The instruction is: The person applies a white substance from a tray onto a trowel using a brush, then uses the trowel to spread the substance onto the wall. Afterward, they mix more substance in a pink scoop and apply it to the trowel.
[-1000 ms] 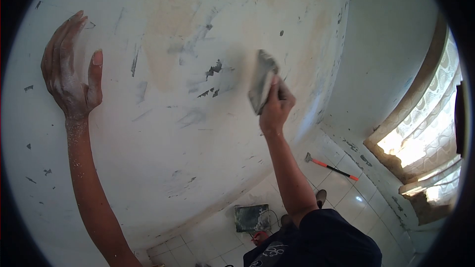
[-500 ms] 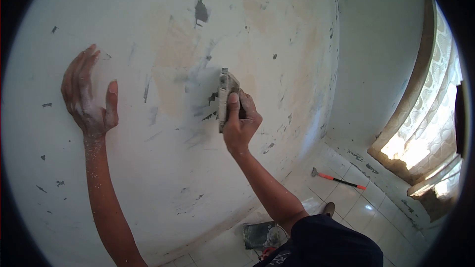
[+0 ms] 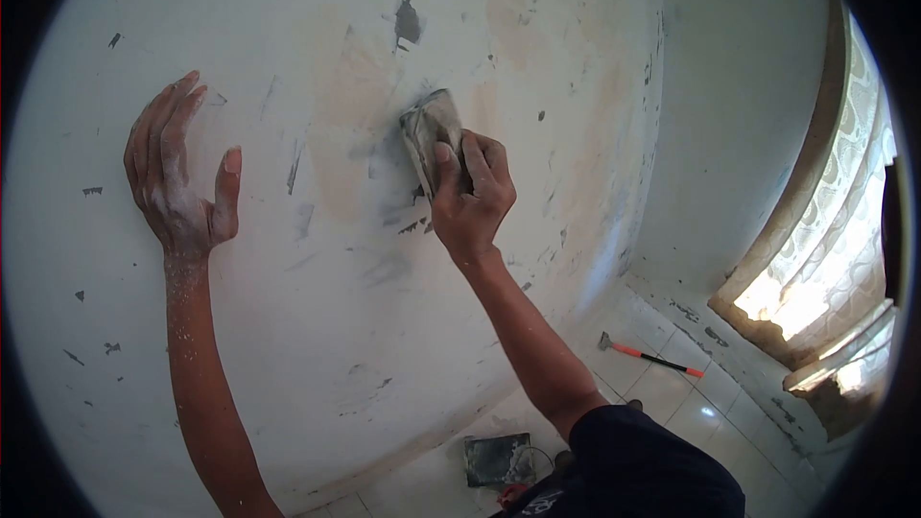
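My right hand (image 3: 475, 187) grips a sanding block (image 3: 429, 125) wrapped in worn, greyish sandpaper, its face against the white wall (image 3: 317, 355). Thumb on one side and fingers on the other hold the block, which is tilted slightly. Grey bare patches and smudges show on the wall around it. To the left, my left hand (image 3: 182, 173) lies against the wall with fingers stretched and thumb apart, holding nothing. White dust coats its back and wrist.
On the tiled floor lies a scraper with a red and black handle (image 3: 652, 360). A dark, dusty tray (image 3: 499, 460) sits on the floor below my right arm. A patterned curtain (image 3: 806, 269) hangs at the window on the right, beside the adjoining wall (image 3: 739, 105).
My right hand has moved the sanding block up the wall and turned it, so more of its broad side shows. My left hand stays in place on the wall; the view has shifted slightly.
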Available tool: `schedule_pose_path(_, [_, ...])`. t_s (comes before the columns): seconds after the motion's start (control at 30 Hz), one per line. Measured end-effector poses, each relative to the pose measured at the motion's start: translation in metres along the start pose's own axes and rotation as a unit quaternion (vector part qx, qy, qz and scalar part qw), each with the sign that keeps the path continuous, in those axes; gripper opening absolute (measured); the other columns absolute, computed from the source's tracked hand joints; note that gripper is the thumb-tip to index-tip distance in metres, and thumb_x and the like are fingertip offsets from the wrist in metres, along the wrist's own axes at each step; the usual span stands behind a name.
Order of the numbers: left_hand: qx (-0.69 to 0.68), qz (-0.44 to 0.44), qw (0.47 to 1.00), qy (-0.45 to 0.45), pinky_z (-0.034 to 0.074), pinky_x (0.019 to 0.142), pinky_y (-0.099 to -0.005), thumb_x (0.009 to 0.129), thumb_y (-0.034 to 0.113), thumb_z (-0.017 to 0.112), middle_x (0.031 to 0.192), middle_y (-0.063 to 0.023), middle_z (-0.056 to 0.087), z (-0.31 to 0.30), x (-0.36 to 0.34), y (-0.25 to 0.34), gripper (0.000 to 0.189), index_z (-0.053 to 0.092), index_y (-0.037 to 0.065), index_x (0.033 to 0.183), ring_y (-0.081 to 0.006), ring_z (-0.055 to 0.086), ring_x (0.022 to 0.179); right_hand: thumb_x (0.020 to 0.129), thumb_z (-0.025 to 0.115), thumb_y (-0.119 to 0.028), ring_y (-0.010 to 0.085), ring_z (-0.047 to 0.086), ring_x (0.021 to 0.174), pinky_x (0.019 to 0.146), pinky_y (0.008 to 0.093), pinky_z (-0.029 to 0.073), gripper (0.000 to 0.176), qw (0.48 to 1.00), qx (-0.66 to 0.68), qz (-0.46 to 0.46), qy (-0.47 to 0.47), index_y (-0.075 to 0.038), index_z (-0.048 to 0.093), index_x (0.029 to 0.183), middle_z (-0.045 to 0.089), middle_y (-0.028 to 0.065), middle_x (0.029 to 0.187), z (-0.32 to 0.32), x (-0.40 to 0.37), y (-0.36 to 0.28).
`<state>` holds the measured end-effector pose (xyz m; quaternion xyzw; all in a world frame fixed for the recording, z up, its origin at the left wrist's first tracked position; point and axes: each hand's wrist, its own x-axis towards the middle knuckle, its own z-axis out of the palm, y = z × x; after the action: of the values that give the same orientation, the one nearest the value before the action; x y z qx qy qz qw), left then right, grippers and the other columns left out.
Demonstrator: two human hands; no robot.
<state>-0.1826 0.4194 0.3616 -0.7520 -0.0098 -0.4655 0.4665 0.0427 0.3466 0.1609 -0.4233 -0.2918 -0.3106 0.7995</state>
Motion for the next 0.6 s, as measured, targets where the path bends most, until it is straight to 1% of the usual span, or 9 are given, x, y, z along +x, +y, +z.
schedule_pose_path(0.03, [-0.003, -0.007, 1.0, 0.003, 0.037, 0.114, -0.0461, 0.093, 0.037, 0.063, 0.137, -0.0087, 0.062, -0.001, 0.0, -0.001, 0.05, 0.057, 0.011, 0.135, -0.0302, 0.053, 0.132, 0.093, 0.072, -0.007, 0.0212, 0.065, 0.082, 0.07, 0.0289, 0.051, 0.023, 0.995, 0.03, 0.077, -0.056, 0.009, 0.068, 0.11, 0.066, 0.0155, 0.098, -0.014, 0.004, -0.009])
schedule_pose_path(0.07, [-0.006, -0.013, 1.0, 0.012, 0.037, 0.114, -0.0462, 0.093, 0.037, 0.063, 0.137, -0.0086, 0.062, 0.0, 0.001, -0.001, 0.05, 0.057, 0.011, 0.136, -0.0302, 0.053, 0.132, 0.093, 0.072, -0.007, 0.0212, 0.065, 0.082, 0.07, 0.0289, 0.051, 0.023, 0.995, 0.031, 0.072, -0.055, 0.009, 0.068, 0.11, 0.066, 0.0155, 0.098, -0.022, 0.012, -0.006])
schedule_pose_path(0.13, [-0.005, -0.01, 1.0, 0.008, 0.037, 0.113, -0.0463, 0.095, 0.036, 0.06, 0.138, -0.0098, 0.061, -0.001, 0.001, 0.002, 0.049, 0.055, 0.01, 0.136, -0.0309, 0.054, 0.131, 0.097, 0.068, -0.011, 0.0124, 0.061, 0.081, 0.069, 0.026, 0.05, 0.022, 0.986, 0.109, 0.115, -0.057, 0.008, 0.069, 0.108, 0.068, 0.0107, 0.094, -0.037, 0.02, 0.0])
schedule_pose_path(0.17, [-0.001, -0.006, 1.0, 0.005, 0.037, 0.112, -0.0464, 0.097, 0.034, 0.058, 0.139, -0.011, 0.06, -0.002, 0.002, 0.0, 0.048, 0.053, 0.009, 0.137, -0.0315, 0.054, 0.13, 0.101, 0.065, -0.017, 0.0083, 0.056, 0.077, 0.068, 0.0243, 0.048, 0.025, 0.978, 0.1, 0.181, -0.032, 0.007, 0.07, 0.107, 0.067, 0.0062, 0.086, -0.04, 0.028, 0.007])
schedule_pose_path(0.27, [-0.001, -0.008, 1.0, -0.002, 0.038, 0.112, -0.0465, 0.096, 0.034, 0.059, 0.139, -0.011, 0.06, -0.002, 0.003, 0.0, 0.048, 0.053, 0.008, 0.137, -0.0318, 0.054, 0.13, 0.101, 0.065, -0.022, 0.0084, 0.053, 0.068, 0.065, 0.0236, 0.046, 0.03, 0.957, 0.116, 0.264, 0.025, 0.008, 0.071, 0.102, 0.062, 0.0021, 0.072, -0.035, 0.062, 0.039])
schedule_pose_path(0.4, [0.004, -0.011, 1.0, -0.003, 0.036, 0.114, -0.0464, 0.091, 0.036, 0.064, 0.138, -0.0084, 0.061, 0.002, 0.001, -0.001, 0.052, 0.056, 0.011, 0.137, -0.0306, 0.053, 0.132, 0.1, 0.065, -0.019, 0.0136, 0.058, 0.068, 0.065, 0.0281, 0.047, 0.029, 0.975, 0.043, 0.209, 0.055, 0.009, 0.07, 0.1, 0.065, 0.0068, 0.076, -0.013, 0.061, 0.035])
schedule_pose_path(0.47, [-0.001, -0.013, 1.0, 0.002, 0.037, 0.114, -0.0468, 0.091, 0.035, 0.064, 0.139, -0.0081, 0.061, 0.001, 0.002, 0.0, 0.052, 0.055, 0.011, 0.137, -0.0307, 0.053, 0.132, 0.101, 0.065, -0.02, 0.0098, 0.055, 0.074, 0.067, 0.0258, 0.047, 0.029, 0.993, -0.036, 0.082, 0.074, 0.009, 0.071, 0.104, 0.067, 0.0082, 0.083, 0.0, 0.046, 0.027])
schedule_pose_path(0.53, [-0.008, -0.015, 1.0, 0.007, 0.037, 0.114, -0.0469, 0.091, 0.035, 0.064, 0.139, -0.0082, 0.061, 0.003, 0.001, -0.001, 0.052, 0.055, 0.011, 0.137, -0.0307, 0.052, 0.133, 0.099, 0.066, -0.015, 0.0122, 0.058, 0.075, 0.071, 0.0254, 0.048, 0.023, 0.995, 0.01, 0.088, 0.037, 0.008, 0.071, 0.105, 0.068, 0.0083, 0.084, 0.001, 0.035, 0.007])
schedule_pose_path(0.6, [-0.014, -0.016, 1.0, 0.01, 0.036, 0.114, -0.047, 0.092, 0.035, 0.064, 0.139, -0.0082, 0.061, 0.0, 0.0, 0.001, 0.052, 0.055, 0.011, 0.137, -0.0307, 0.052, 0.133, 0.096, 0.067, -0.012, 0.0275, 0.067, 0.079, 0.075, 0.0321, 0.052, 0.021, 0.997, 0.044, 0.057, -0.015, 0.008, 0.07, 0.105, 0.069, 0.0187, 0.091, -0.003, 0.026, -0.009])
